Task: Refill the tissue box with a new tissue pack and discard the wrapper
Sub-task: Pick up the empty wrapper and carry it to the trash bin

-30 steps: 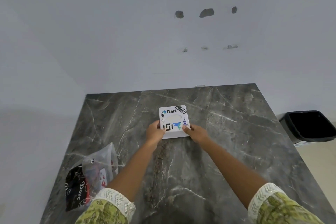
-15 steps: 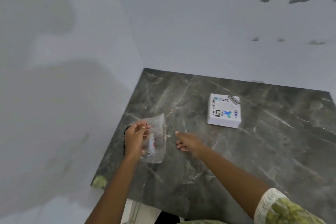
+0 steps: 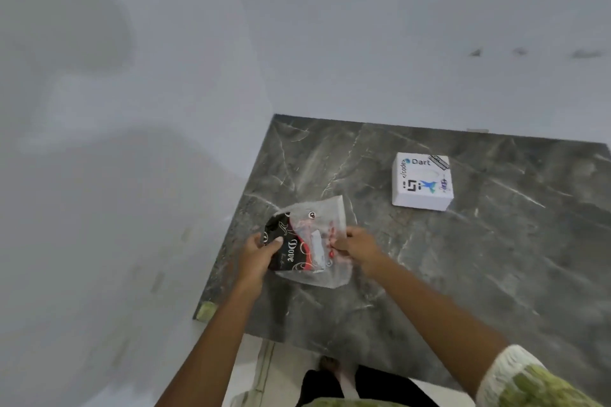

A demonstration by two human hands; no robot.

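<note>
Grey veined marble table (image 3: 463, 274); white stickered tissue box (image 3: 422, 182); clear, black-red wrapper (image 3: 305, 241).

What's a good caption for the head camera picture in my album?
Both hands, left hand and right hand, grip the plastic wrapper; tissue box sits apart.

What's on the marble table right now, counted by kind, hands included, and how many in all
Tissue boxes: 1, the white tissue box with stickers, standing apart from the hands.
Plastic wrappers: 1, the clear wrapper with a black and red print, held by both hands.
Hands: 2, the left hand and the right hand.
Total: 4, on the marble table.
</note>
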